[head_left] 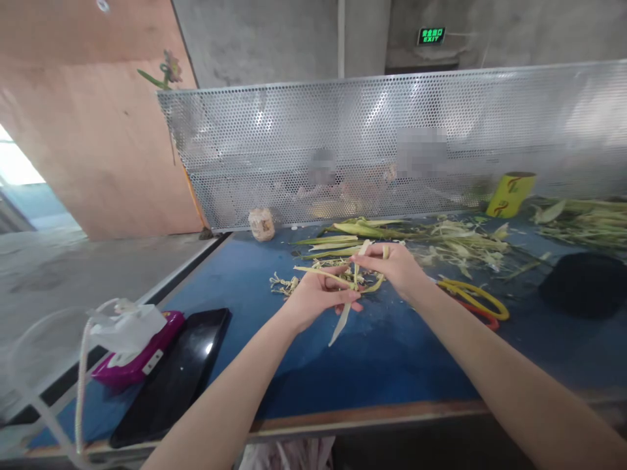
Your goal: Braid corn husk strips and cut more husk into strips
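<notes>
Over the blue tabletop (304,372), my left hand (321,294) is closed on pale green leaf strips (341,323) that look like corn husk. Thumb and fingers pinch them where they cross, and one flat end hangs down below. Just to the right, my right hand (392,264) pinches an upright end of the same strips; another strip curves beneath it. Behind my left hand lies a small heap of thin knotted pieces (284,285), partly hidden by the fingers. Long green leaves (337,247) are spread beyond both hands.
A perforated metal screen (294,143) closes off the back. To the right are loose husks (460,241), yellow and red looped handles (477,294), a yellow cylinder (512,194) and a dark object (585,285). A black tablet (186,365), purple power strip (142,369) and jar-like container (262,224) stand left.
</notes>
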`<state>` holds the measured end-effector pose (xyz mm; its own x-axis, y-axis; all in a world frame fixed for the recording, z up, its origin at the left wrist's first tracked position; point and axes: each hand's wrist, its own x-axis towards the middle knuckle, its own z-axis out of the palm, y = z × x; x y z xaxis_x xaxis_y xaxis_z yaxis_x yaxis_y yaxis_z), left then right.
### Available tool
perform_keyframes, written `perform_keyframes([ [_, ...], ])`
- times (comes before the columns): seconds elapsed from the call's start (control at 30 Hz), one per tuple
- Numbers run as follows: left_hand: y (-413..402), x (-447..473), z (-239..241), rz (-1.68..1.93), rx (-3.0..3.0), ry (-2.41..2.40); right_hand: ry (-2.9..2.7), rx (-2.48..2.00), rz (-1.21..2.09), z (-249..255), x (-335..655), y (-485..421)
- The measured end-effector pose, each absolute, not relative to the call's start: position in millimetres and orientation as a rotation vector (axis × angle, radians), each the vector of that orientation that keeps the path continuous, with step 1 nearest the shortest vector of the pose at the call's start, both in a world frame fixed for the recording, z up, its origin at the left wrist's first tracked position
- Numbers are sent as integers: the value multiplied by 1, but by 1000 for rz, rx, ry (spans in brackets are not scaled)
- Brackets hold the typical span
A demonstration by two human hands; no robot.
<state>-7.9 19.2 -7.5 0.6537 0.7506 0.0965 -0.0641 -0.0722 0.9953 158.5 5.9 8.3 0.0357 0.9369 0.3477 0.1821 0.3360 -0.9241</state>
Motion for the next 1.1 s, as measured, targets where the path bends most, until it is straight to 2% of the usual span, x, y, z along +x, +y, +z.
perform_keyframes([
  [0.37, 13, -2, -6, 855, 1430, 627, -1482, -1089, 776, 6, 148, 2],
  [0.6, 15, 0, -6, 843, 1374, 687, -1261, -992, 811, -2, 147, 9],
  [0.9, 18, -3, -2, 1068, 1212, 625, -1318, -897, 1276, -1, 148, 12],
  [1.1, 21, -5, 1, 1147, 1116, 563, -1673, -960, 938, -12, 136, 10],
])
